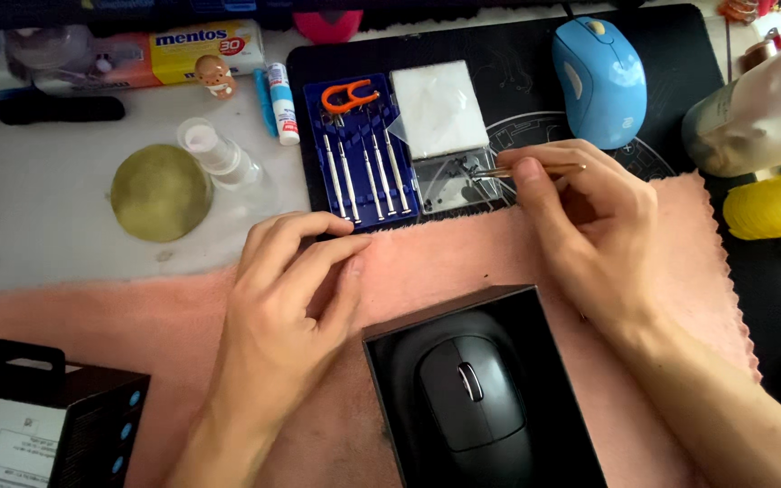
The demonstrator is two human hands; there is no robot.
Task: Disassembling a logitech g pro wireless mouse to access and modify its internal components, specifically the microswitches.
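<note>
Black mouse (472,398) sat boxed below both hands; right hand (589,217) pinched tweezers (535,169) steady, left hand (286,289) rested loosely curled, empty.

A soft, napped pink cloth (499,262) with a pinked edge lies under a matt black plastic mouse (472,398), beside bright steel screwdrivers (363,172) in a glossy blue plastic tray (315,136), brass-coloured metal tweezers (535,169) and a smooth, shiny blue mouse (600,77).
</note>
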